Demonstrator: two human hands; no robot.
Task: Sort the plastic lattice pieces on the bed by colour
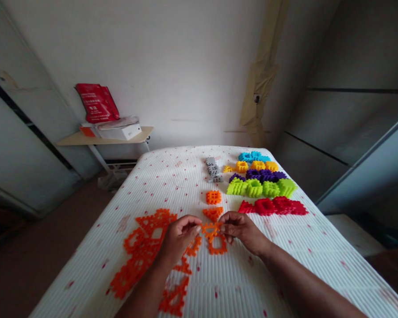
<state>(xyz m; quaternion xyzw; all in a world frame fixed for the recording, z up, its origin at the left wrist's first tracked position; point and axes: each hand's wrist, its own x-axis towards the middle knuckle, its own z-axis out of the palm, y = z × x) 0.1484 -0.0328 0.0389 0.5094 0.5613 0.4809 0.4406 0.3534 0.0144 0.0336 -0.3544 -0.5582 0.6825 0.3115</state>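
Note:
Both hands meet over the near middle of the bed. Between them is an orange triangular building piece (211, 228) with notched edges. My left hand (183, 233) pinches its left corner, and my right hand (236, 227) pinches its right corner. Just below it lies an orange square frame piece (218, 245). Beyond the hands are an orange triangle piece (213, 213) and a stack of orange window squares (213, 197). A loose spread of orange pieces (142, 251) lies left of my left hand, which partly hides it.
Red (273, 206), lime green (262, 188), purple (258, 175), yellow (258, 165) and blue pieces (254, 156) form rows at right. Grey pieces (213, 169) lie nearby on the white quilted cover (159, 181). A side table (76, 138) holds a red bag (97, 103) and white box (121, 131).

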